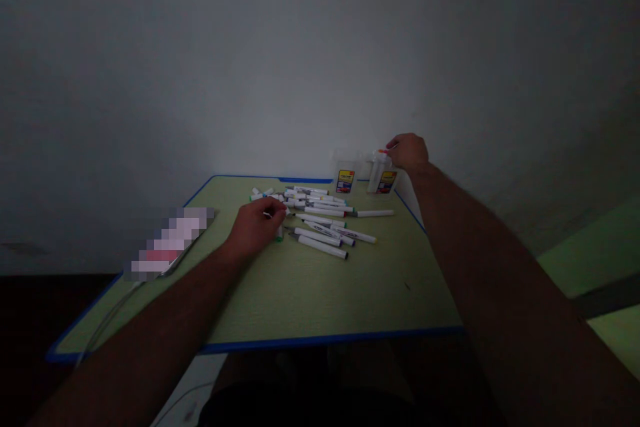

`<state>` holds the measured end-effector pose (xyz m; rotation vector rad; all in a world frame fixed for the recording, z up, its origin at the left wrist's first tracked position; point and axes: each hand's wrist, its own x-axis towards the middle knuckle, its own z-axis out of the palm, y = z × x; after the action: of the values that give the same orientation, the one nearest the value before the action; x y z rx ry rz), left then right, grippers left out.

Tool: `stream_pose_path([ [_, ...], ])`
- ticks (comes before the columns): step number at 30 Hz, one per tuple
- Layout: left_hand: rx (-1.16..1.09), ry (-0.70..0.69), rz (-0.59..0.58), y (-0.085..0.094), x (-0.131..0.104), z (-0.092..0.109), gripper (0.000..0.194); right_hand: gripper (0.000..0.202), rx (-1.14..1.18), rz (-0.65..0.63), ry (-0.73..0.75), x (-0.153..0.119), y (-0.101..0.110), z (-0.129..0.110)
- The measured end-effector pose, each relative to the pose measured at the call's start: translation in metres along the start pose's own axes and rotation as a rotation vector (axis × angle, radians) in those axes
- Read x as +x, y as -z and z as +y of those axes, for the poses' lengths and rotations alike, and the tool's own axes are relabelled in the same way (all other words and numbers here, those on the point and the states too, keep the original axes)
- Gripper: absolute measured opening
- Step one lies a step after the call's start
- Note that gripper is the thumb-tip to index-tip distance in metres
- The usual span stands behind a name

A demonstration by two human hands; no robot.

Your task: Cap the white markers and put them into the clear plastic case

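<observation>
My left hand (256, 223) is closed in a pinch over the left end of the marker pile, with a small white marker cap (287, 211) at its fingertips. White markers (323, 246) lie loosely to its right, several with their narrow grey tip ends bare. Another white cap with a green end (279, 235) sits just under the hand. At the back right, my right hand (411, 151) pinches the coloured top end of a marker (384, 151) at the mouth of a clear plastic case (389, 182). White markers stand inside that case.
A second clear case (345, 180) with a yellow label stands left of the first, near the wall. On the table's left side lies a phone-like device (173, 243), its screen blurred, with a white cable (107, 317). Blue edging (330, 340) borders the table (380, 300).
</observation>
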<state>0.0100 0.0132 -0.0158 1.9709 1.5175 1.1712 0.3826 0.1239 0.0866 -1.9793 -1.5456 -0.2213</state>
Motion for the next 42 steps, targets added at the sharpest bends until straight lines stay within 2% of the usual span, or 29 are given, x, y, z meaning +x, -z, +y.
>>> stream_pose_path([
  [14, 0.013, -0.021, -0.010, 0.000, 0.001, 0.001, 0.019, 0.019, 0.098, 0.082, -0.010, -0.001, -0.005, 0.003],
  [23, 0.002, -0.018, -0.006, -0.001, 0.001, -0.001, 0.019, 0.018, 0.121, 0.111, -0.006, -0.001, 0.000, 0.004],
  [29, 0.014, -0.014, 0.000, -0.002, 0.001, -0.002, 0.018, 0.013, 0.221, 0.211, 0.013, -0.008, -0.001, -0.004],
  [34, 0.112, -0.061, 0.031, 0.010, 0.008, -0.008, 0.020, 0.010, 0.437, 0.283, 0.036, -0.038, -0.001, -0.026],
  [38, 0.175, 0.037, 0.135, 0.025, 0.017, -0.016, 0.022, 0.009, 0.616, 0.217, 0.027, -0.080, -0.007, -0.040],
  [42, 0.201, 0.110, 0.165, 0.033, 0.022, -0.021, 0.024, 0.032, 0.647, 0.127, 0.034, -0.120, -0.017, -0.043],
])
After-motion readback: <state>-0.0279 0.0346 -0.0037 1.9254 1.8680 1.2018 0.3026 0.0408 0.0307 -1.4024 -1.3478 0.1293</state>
